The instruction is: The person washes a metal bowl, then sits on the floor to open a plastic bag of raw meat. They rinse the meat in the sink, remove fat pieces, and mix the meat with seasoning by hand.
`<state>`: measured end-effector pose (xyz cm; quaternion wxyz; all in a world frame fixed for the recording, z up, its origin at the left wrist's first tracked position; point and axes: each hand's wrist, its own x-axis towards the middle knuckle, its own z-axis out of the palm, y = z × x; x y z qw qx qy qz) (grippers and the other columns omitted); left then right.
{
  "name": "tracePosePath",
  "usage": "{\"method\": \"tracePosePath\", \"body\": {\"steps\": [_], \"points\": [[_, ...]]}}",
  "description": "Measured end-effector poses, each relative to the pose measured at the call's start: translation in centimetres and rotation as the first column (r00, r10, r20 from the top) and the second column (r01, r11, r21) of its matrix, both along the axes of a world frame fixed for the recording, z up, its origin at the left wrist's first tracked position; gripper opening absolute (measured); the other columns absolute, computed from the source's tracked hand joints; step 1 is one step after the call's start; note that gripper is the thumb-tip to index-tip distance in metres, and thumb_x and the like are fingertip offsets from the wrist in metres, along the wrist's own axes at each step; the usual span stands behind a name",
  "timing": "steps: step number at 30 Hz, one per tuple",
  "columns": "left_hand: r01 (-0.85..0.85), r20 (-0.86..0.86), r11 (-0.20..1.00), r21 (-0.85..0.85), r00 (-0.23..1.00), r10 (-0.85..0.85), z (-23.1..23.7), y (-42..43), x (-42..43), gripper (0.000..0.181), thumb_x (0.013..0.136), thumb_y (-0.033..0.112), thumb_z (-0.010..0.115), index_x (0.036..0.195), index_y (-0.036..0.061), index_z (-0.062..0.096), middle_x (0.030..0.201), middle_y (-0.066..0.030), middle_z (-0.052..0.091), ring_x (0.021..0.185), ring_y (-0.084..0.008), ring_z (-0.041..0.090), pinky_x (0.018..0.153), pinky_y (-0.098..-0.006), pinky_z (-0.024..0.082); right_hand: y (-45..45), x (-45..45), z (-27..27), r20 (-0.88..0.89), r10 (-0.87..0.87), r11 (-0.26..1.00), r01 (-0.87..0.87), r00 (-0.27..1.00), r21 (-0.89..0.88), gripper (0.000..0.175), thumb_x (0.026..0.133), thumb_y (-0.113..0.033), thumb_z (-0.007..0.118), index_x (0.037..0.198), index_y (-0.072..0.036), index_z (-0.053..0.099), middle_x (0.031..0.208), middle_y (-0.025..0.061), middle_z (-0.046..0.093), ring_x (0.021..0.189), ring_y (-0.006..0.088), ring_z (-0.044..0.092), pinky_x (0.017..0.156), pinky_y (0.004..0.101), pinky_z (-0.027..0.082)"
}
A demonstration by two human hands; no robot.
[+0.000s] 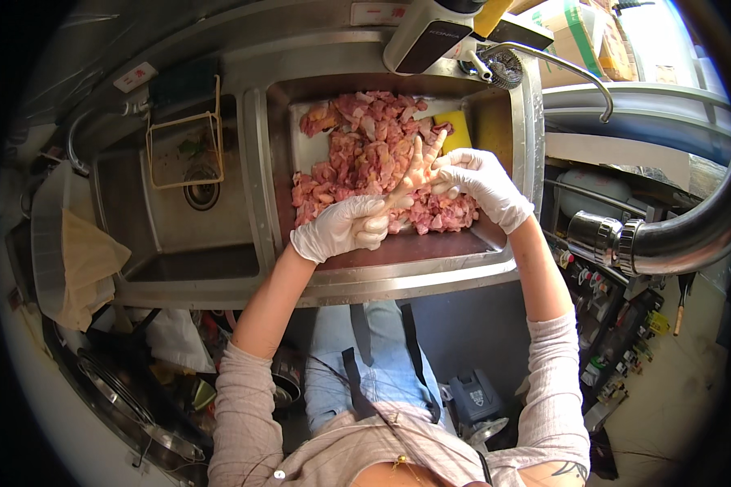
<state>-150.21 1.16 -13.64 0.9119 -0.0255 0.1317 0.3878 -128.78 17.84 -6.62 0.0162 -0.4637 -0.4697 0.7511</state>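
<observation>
A pale chicken foot (419, 173) is held up over the right-hand sink basin, its toes spread towards the far side. My left hand (347, 226), in a white disposable glove, grips the shank end. With the gloved fingers of my right hand (478, 182) I pinch the foot by a toe on its right side. Below both hands lies a heap of raw cut chicken pieces (365, 146), covering much of the steel basin's floor. Behind my right hand a yellow sponge (454, 131) rests against the basin's right side, partly hidden.
Left of the divider, the second basin (189, 231) holds a wire frame (186, 182) above its drain (202, 187). A white appliance (429, 36), a steel wool scourer (504, 68) and a curved tap spout (575, 67) stand along the back. A thick metal pipe (676, 243) bends at the right.
</observation>
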Motion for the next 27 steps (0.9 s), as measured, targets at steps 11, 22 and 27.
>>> {"method": "tracePosePath", "body": {"steps": [11,22,27], "points": [[0.067,-0.174,0.995,0.069,0.983,-0.054,-0.7,-1.3,-0.1,0.046,0.102,0.026,0.046,0.141,0.0021,0.042,0.062,0.0071,0.034,0.054,-0.006,0.028,0.052,-0.0222,0.026,-1.8,-0.9,-1.0,0.014,0.184,0.981,-0.184,0.983,0.056,0.023,0.08,-0.016,0.079,0.092,-0.001,0.065,0.085,0.0006,0.066,0.077,0.0073,0.059,0.07,0.0232,0.048],[-0.031,-0.436,0.988,-0.153,0.899,-0.039,0.5,-5.4,-0.5,0.044,0.102,0.031,0.047,0.135,0.0019,0.047,0.07,0.0056,0.041,0.058,-0.0055,0.034,0.052,-0.0202,0.028,-4.3,0.4,-7.5,0.318,0.172,0.695,-0.344,0.932,0.632,0.006,0.079,-0.005,0.068,0.084,-0.003,0.07,0.079,0.009,0.07,0.07,0.0155,0.064,0.066,0.0292,0.051],[-0.35,-0.587,0.895,-0.277,0.799,0.131,0.9,-6.8,-1.6,0.037,0.1,0.031,0.051,0.128,0.0056,0.05,0.08,-0.0001,0.054,0.068,-0.0104,0.049,0.055,-0.0197,0.038,-3.5,-0.5,-9.2,0.569,0.112,0.435,-0.555,0.815,0.709,0.014,0.08,-0.008,0.067,0.094,-0.007,0.069,0.083,0.0129,0.068,0.076,0.028,0.066,0.069,0.0353,0.052]]}}
